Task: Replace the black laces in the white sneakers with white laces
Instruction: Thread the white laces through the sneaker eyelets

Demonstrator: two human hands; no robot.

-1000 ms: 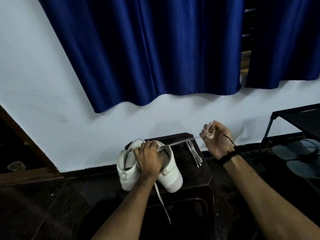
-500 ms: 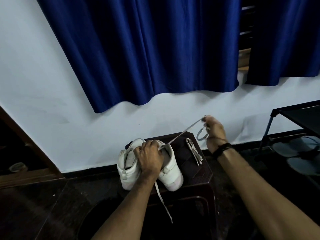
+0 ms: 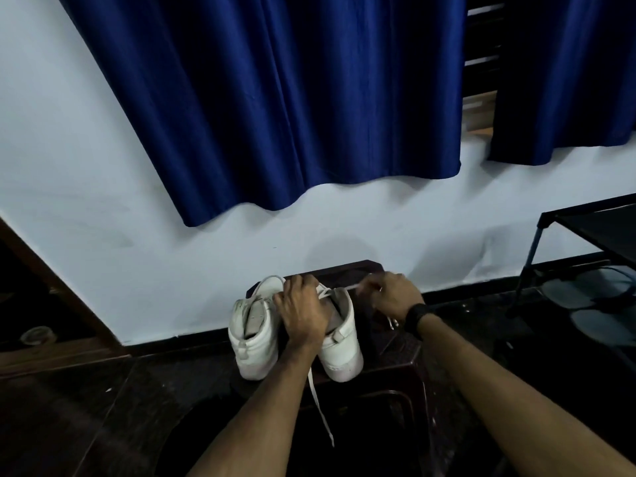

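White sneakers: the pair [image 3: 296, 335] stands heels toward you on a dark stool [image 3: 395, 359] against the far wall.
White lace: one end [image 3: 320, 404] hangs down the near side between the heels; the rest runs from the right sneaker's eyelets to your right hand.
Left hand: it [image 3: 303, 311] presses on the right sneaker's tongue, fingers curled over the upper, steadying it.
Right hand: it [image 3: 392, 296] sits just right of the shoe, fingers curled and pinching the lace tip.
Spare lace: a second white lace [image 3: 392, 321] peeks out under your right wrist.
Doing it well: keep the shoe pinned, hold the lace flat, feed the tip straight into the next eyelet, then even both ends.
Writing: no brand or label is readable here.
Wrist: a black band [image 3: 414, 316] is on your right arm.
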